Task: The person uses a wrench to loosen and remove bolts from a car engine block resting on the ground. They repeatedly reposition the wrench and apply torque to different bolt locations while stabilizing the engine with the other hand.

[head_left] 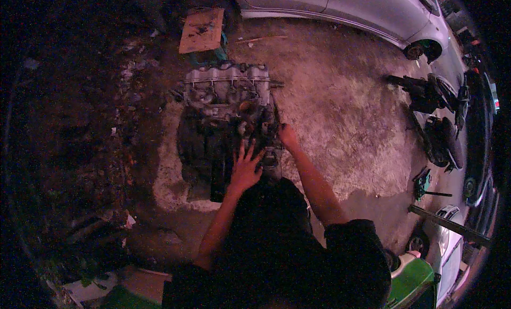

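Observation:
A car engine [228, 84] rests on the ground in front of me, its ribbed metal top at the far side and darker parts nearer. My left hand [247, 168] lies with fingers spread over the engine's near part, and no held thing shows in it. Close against the engine's right side, my right hand [287, 135] is closed. A thin dark bar runs up from near that fist along the engine's side; whether the fingers grip it cannot be made out. Dim light hides much of the engine's detail.
Behind the engine, a brown board [202, 31] tops a greenish stand beside a car wheel. A silver car [330, 8] spans the far side. Motorcycles [434, 101] stand at the right, near a small green-and-black object [423, 183]. Dark debris covers the left ground.

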The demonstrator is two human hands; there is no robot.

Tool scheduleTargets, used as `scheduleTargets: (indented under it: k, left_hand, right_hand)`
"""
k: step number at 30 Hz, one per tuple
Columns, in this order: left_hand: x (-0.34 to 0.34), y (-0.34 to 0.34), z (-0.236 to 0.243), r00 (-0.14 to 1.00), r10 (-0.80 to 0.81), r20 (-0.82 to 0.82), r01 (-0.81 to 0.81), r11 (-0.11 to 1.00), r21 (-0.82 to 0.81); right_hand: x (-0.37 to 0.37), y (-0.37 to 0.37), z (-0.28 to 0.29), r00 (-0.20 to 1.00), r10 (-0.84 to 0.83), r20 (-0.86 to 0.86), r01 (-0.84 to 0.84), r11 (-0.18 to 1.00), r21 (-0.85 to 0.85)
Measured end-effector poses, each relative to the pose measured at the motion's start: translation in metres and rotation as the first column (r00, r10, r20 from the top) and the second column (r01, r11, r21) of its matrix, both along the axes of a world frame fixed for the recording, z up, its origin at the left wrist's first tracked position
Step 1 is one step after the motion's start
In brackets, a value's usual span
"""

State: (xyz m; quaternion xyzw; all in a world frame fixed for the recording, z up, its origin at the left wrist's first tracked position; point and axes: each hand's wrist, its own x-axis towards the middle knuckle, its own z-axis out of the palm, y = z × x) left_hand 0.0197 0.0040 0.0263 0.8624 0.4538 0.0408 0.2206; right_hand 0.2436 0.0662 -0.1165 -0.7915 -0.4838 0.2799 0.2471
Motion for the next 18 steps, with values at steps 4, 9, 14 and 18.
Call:
scheduleTargets:
  k: [4,9,14,18]
  left_hand:
    - [0.000,0.000,-0.002,1.000,0.001,-0.024,-0.001,1.000,-0.011]
    - [0.001,-0.001,-0.001,1.000,0.008,-0.024,-0.008,1.000,0.005]
    - [0.002,0.000,0.002,0.999,0.015,-0.049,-0.018,0.998,-0.062]
    - [0.000,0.000,-0.001,1.000,0.008,-0.021,-0.008,0.999,-0.034]
  right_hand:
    - [0.001,-0.003,-0.043,0.963,-0.115,-0.246,0.068,0.979,-0.192]
    - [0.027,0.003,-0.079,0.747,-0.324,-0.580,0.183,0.940,-0.289]
    - [0.052,0.004,-0.083,0.561,-0.319,-0.764,0.343,0.929,-0.137]
    - [0.046,-0.025,-0.031,0.601,-0.147,-0.786,0.373,0.921,0.113]
